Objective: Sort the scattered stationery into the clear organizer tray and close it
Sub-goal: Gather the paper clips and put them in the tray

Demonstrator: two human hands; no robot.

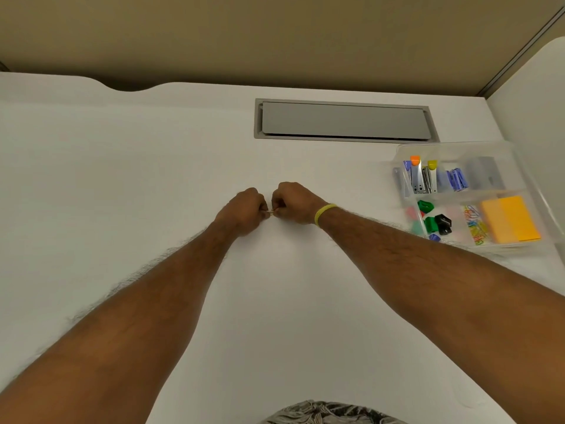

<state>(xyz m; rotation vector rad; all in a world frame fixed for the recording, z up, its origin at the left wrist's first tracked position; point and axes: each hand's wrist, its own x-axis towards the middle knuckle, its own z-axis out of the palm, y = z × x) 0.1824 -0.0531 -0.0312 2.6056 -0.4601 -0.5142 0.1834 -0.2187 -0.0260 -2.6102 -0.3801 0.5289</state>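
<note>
My left hand (244,209) and my right hand (290,203) meet at the middle of the white desk (153,166), fingers curled. Between their fingertips both pinch a tiny gold-coloured item, perhaps a paper clip (271,212); it is too small to tell exactly. A yellow band (324,213) circles my right wrist. The clear organizer tray (516,148) lies open at the right, well apart from my hands. It holds staplers (420,177), purple staple boxes (457,179), green and black binder clips (437,223), coloured paper clips (474,226) and orange sticky notes (509,218).
A grey cable hatch (342,120) is set into the desk behind the tray. A beige partition (275,38) runs along the desk's far edge, and a white panel (532,102) stands at the right. Bare desk spreads to the left and in front.
</note>
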